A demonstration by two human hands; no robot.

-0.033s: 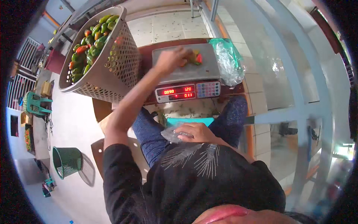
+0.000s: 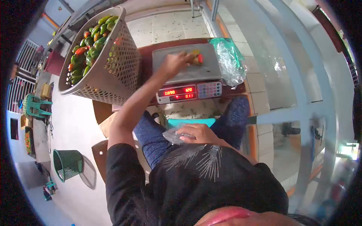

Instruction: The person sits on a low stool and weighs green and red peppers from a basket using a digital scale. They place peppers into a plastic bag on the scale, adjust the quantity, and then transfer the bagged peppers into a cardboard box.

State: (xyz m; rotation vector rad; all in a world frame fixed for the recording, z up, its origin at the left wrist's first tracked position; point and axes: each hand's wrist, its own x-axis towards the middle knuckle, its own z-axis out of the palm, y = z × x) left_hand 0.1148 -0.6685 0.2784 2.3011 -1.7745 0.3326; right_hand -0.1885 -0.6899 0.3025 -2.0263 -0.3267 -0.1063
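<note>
At far left, a tall perforated basket [image 2: 130, 62] of peppers stands beside the scale [image 2: 210, 73]. The left hand [image 2: 175, 64] reaches to the middle of its pan, fingers extended rightward; whether its grip is closed on anything I cannot tell. The loose peppers [image 2: 200, 58] lie on the pan at the fingertips, red part to the right; blur and fingers hide their long axis. Nearer, the right hand [image 2: 198, 132] grips crumpled clear plastic [image 2: 170, 136] over the lap. Farther right lie green and clear bags [image 2: 230, 64].
</note>
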